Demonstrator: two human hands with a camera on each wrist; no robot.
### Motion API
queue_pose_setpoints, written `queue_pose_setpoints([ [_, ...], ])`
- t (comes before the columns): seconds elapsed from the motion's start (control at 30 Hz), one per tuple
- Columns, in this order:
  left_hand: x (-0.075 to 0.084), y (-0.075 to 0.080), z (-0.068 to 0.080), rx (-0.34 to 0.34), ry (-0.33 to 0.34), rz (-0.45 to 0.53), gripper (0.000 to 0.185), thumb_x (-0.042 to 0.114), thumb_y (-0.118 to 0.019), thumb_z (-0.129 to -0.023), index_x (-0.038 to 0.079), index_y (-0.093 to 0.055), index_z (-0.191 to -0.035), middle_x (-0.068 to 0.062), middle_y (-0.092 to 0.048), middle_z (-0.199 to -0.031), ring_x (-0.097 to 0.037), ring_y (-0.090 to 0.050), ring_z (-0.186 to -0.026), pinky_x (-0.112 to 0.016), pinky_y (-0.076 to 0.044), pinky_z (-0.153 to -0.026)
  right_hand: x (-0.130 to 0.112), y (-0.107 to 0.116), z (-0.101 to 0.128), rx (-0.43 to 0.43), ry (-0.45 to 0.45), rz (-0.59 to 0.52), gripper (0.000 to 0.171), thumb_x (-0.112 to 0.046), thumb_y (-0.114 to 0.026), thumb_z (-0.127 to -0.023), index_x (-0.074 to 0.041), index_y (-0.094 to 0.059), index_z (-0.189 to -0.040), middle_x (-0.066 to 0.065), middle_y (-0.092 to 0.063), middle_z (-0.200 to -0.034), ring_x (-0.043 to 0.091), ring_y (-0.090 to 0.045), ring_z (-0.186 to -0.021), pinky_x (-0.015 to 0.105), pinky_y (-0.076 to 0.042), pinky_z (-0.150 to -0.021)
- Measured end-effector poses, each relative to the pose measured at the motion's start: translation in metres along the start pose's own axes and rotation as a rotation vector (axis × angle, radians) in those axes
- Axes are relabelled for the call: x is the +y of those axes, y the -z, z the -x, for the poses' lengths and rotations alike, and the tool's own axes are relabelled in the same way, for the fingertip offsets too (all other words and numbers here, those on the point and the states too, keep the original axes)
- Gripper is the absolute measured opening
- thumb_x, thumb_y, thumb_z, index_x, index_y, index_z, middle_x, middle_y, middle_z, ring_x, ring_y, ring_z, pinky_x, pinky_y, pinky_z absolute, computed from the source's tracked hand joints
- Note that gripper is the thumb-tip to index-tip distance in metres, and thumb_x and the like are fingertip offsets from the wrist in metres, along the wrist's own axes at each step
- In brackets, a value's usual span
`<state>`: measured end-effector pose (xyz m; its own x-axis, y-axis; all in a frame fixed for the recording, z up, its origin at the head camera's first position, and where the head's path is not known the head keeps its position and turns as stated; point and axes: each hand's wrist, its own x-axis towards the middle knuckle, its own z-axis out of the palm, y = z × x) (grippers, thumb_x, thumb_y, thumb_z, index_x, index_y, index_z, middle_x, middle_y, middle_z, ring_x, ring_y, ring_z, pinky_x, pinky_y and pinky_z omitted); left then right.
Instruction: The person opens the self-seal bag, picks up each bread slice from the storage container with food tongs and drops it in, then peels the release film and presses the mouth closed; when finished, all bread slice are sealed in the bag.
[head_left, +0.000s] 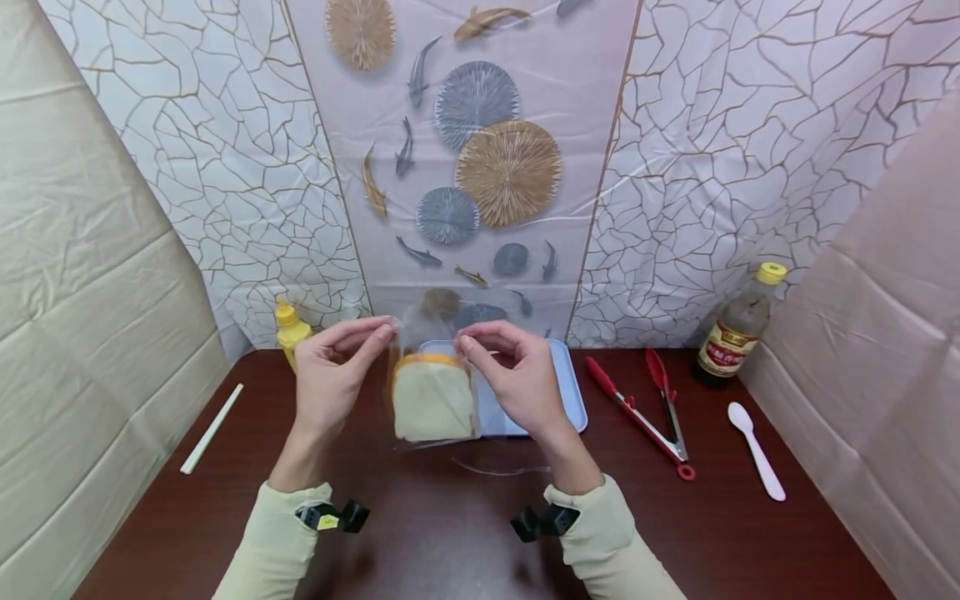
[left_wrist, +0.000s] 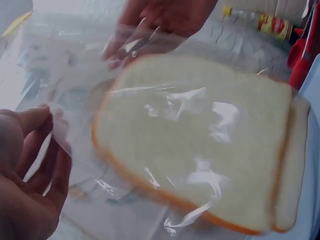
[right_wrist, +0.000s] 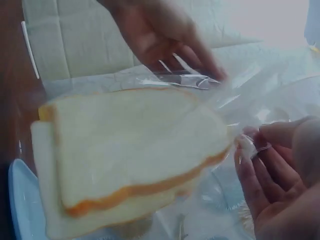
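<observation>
Two slices of white bread (head_left: pixel 433 402) with orange-brown crusts sit inside a clear plastic bag (head_left: pixel 415 332), raised above the table. Between thumb and fingers, my left hand (head_left: pixel 327 379) pinches one upper corner of the bag. The opposite upper corner is pinched by my right hand (head_left: pixel 517 379). Neither hand touches the bread itself. In the left wrist view one bread slice (left_wrist: pixel 190 135) lies over the other, slightly shifted, with glare on the film. The right wrist view shows the same stacked slices (right_wrist: pixel 125 145) and the gathered film at my right fingertips (right_wrist: pixel 245 150).
Behind the bag lies a light blue tray (head_left: pixel 567 387), partly covered. To its right are red-tipped tongs (head_left: pixel 648 425), a white spoon (head_left: pixel 756 450) and a yellow-capped sauce bottle (head_left: pixel 731 333). Leftward are a yellow squeeze bottle (head_left: pixel 290 329) and pale chopsticks (head_left: pixel 212 429). Patterned cloth walls surround the table.
</observation>
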<state>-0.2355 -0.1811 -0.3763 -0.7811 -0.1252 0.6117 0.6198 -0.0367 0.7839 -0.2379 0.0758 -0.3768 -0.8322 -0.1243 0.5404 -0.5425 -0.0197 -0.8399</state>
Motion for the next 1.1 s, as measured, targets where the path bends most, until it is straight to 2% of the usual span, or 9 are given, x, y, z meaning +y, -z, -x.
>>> queue_pose_setpoints([
  [0.1, 0.002, -0.002, 0.001, 0.020, -0.019, -0.007, 0.022, 0.005, -0.082, -0.097, -0.006, -0.080, -0.115, -0.004, -0.085, -0.104, -0.014, -0.082, -0.096, -0.025, -0.065, -0.083, -0.001, 0.003, -0.001, 0.027, 0.022, 0.003, 0.013, -0.019, -0.077, -0.103, -0.011, -0.080, -0.113, 0.010, -0.083, -0.105, 0.023, -0.079, -0.094, 0.030, -0.065, -0.082],
  [0.27, 0.003, 0.007, -0.005, 0.116, -0.064, 0.070, 0.021, -0.001, -0.079, -0.096, -0.013, -0.077, -0.113, -0.011, -0.085, -0.100, -0.015, -0.082, -0.087, -0.025, -0.064, -0.077, -0.001, 0.022, -0.007, 0.141, 0.025, -0.075, 0.017, -0.011, -0.076, -0.102, 0.000, -0.076, -0.115, 0.015, -0.080, -0.099, 0.023, -0.077, -0.088, 0.033, -0.066, -0.080],
  [0.4, 0.004, 0.013, -0.007, 0.109, -0.059, 0.092, 0.023, 0.000, -0.079, -0.097, -0.014, -0.076, -0.114, -0.013, -0.084, -0.101, -0.017, -0.081, -0.085, -0.025, -0.064, -0.074, 0.000, 0.030, -0.009, 0.144, 0.013, -0.111, 0.022, -0.009, -0.076, -0.102, 0.004, -0.075, -0.119, 0.019, -0.079, -0.099, 0.016, -0.076, -0.083, 0.032, -0.066, -0.078],
  [0.6, 0.004, 0.019, -0.007, 0.041, -0.046, 0.153, 0.027, -0.004, -0.074, -0.099, -0.018, -0.070, -0.122, -0.011, -0.085, -0.104, -0.018, -0.082, -0.089, -0.029, -0.066, -0.083, 0.005, 0.033, -0.011, 0.097, 0.047, -0.162, 0.023, -0.004, -0.074, -0.102, 0.006, -0.074, -0.123, 0.018, -0.080, -0.101, 0.015, -0.077, -0.083, 0.032, -0.066, -0.078],
  [0.77, -0.001, 0.024, -0.007, -0.063, -0.058, 0.355, 0.022, -0.016, -0.063, -0.100, -0.019, -0.069, -0.122, -0.015, -0.084, -0.104, -0.021, -0.082, -0.092, -0.029, -0.066, -0.083, 0.010, 0.036, -0.011, 0.061, 0.056, -0.226, 0.016, 0.002, -0.071, -0.102, 0.007, -0.074, -0.117, 0.013, -0.081, -0.100, 0.014, -0.076, -0.084, 0.032, -0.066, -0.078],
  [0.83, -0.003, 0.025, -0.008, -0.126, -0.072, 0.460, 0.022, -0.022, -0.057, -0.100, -0.018, -0.070, -0.118, -0.018, -0.083, -0.104, -0.023, -0.082, -0.094, -0.029, -0.066, -0.082, 0.012, 0.038, -0.011, 0.043, 0.048, -0.262, 0.012, 0.003, -0.069, -0.102, 0.005, -0.075, -0.113, 0.008, -0.080, -0.097, 0.014, -0.075, -0.084, 0.030, -0.066, -0.077],
  [0.9, -0.005, 0.027, -0.008, -0.189, -0.093, 0.518, 0.027, -0.026, -0.052, -0.099, -0.016, -0.072, -0.115, -0.020, -0.083, -0.106, -0.024, -0.082, -0.096, -0.030, -0.066, -0.084, 0.013, 0.039, -0.011, 0.022, 0.036, -0.314, 0.010, 0.005, -0.067, -0.103, 0.000, -0.075, -0.108, 0.004, -0.079, -0.095, 0.014, -0.074, -0.083, 0.029, -0.064, -0.077],
  [1.0, -0.006, 0.030, -0.009, -0.280, -0.127, 0.540, 0.035, -0.030, -0.045, -0.098, -0.014, -0.071, -0.115, -0.020, -0.082, -0.110, -0.025, -0.081, -0.104, -0.030, -0.065, -0.089, 0.013, 0.042, -0.011, -0.019, 0.026, -0.395, 0.016, 0.006, -0.062, -0.104, -0.006, -0.073, -0.105, 0.004, -0.078, -0.094, 0.014, -0.072, -0.082, 0.027, -0.062, -0.075],
  [1.1, -0.006, 0.032, -0.009, -0.335, -0.149, 0.498, 0.039, -0.032, -0.044, -0.096, -0.012, -0.072, -0.115, -0.018, -0.081, -0.113, -0.024, -0.079, -0.108, -0.028, -0.064, -0.092, 0.013, 0.044, -0.010, -0.061, 0.031, -0.456, 0.020, 0.008, -0.059, -0.104, -0.008, -0.072, -0.104, 0.005, -0.077, -0.094, 0.015, -0.071, -0.081, 0.026, -0.061, -0.074],
])
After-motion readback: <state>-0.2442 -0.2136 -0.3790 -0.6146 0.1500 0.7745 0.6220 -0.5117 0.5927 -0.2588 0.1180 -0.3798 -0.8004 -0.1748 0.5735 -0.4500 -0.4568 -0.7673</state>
